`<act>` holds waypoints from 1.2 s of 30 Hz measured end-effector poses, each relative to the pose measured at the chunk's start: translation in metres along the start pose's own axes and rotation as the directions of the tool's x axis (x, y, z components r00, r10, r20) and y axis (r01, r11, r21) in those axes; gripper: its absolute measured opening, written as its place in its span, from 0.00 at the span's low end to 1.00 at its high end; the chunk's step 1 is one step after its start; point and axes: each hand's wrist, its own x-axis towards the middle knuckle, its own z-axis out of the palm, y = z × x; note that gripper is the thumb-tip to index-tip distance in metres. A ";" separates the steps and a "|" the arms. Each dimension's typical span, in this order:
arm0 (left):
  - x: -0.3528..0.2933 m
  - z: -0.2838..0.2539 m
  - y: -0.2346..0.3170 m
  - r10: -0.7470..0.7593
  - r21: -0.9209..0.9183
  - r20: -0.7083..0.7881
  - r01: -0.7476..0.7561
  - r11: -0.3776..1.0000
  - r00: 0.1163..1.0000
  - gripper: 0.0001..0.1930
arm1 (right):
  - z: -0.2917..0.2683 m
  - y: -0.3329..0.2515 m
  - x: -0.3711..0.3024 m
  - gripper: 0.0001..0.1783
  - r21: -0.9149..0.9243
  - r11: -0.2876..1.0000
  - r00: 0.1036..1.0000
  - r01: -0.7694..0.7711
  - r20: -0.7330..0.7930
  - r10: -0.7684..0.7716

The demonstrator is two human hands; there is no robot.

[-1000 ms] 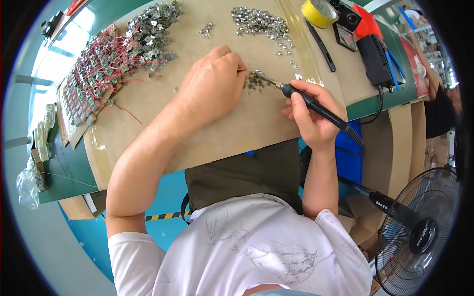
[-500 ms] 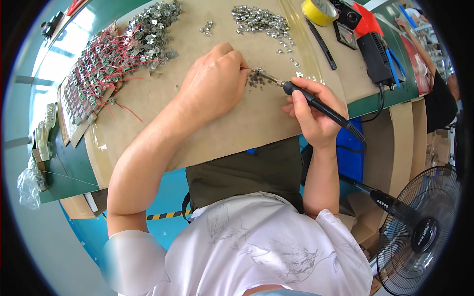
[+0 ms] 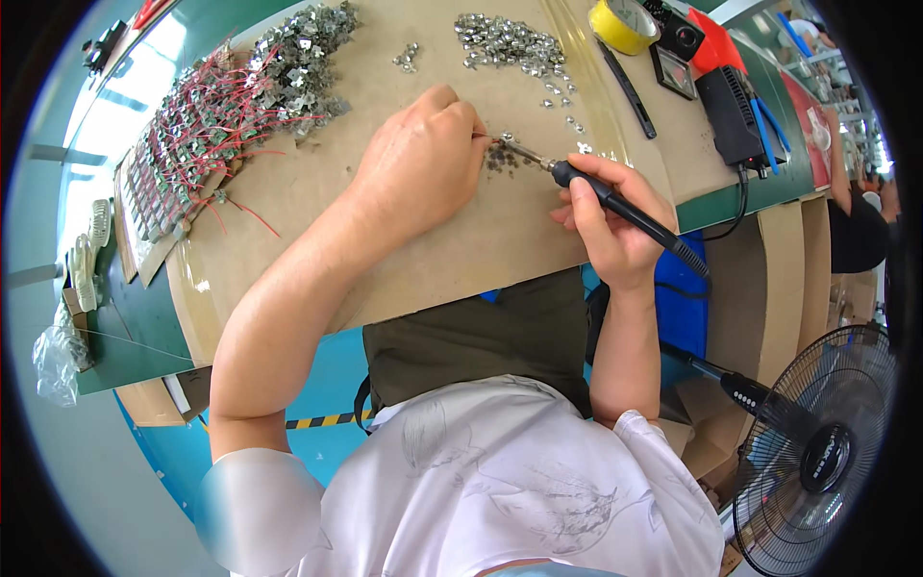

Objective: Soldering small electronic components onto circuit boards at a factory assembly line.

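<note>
In the head view, the black handle of a soldering iron [image 3: 639,219] is clasped between the thumb and fingers of the right hand [image 3: 625,255], its metal tip being pointed toward the left hand [image 3: 418,154]. The left fingers are curled inward; whether they are closed on anything cannot be told. Just beside them, at the iron's tip, dark spots [image 3: 501,160] are seen on the brown sheet [image 3: 452,260]. Beyond both hands, small shiny metal parts [image 3: 510,43] are heaped; red-wired pieces [image 3: 207,135] are piled left of the left hand.
</note>
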 end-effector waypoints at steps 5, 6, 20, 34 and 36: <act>0.000 0.002 0.000 0.014 -0.001 0.002 -0.014 1.000 1.000 0.09 | -0.002 0.001 -0.009 0.11 0.041 0.999 0.996 0.014 -0.084 -0.010; 0.000 0.003 -0.001 0.008 0.003 0.001 -0.008 1.000 1.000 0.09 | -0.002 0.002 -0.010 0.11 0.040 0.999 0.997 0.015 -0.083 -0.012; 0.005 0.007 -0.003 0.021 0.060 0.064 -0.025 0.998 0.998 0.09 | 0.006 -0.006 0.013 0.16 0.134 0.991 0.994 -0.015 -0.102 0.029; 0.003 0.014 -0.009 0.218 0.332 0.129 -0.249 0.910 0.967 0.12 | 0.126 -0.032 0.172 0.15 -0.061 0.960 0.803 0.275 0.563 -0.194; 0.003 0.010 -0.002 0.051 0.221 0.186 -0.093 0.971 0.981 0.14 | 0.144 -0.024 0.185 0.21 -0.159 0.926 0.757 0.344 0.630 -0.173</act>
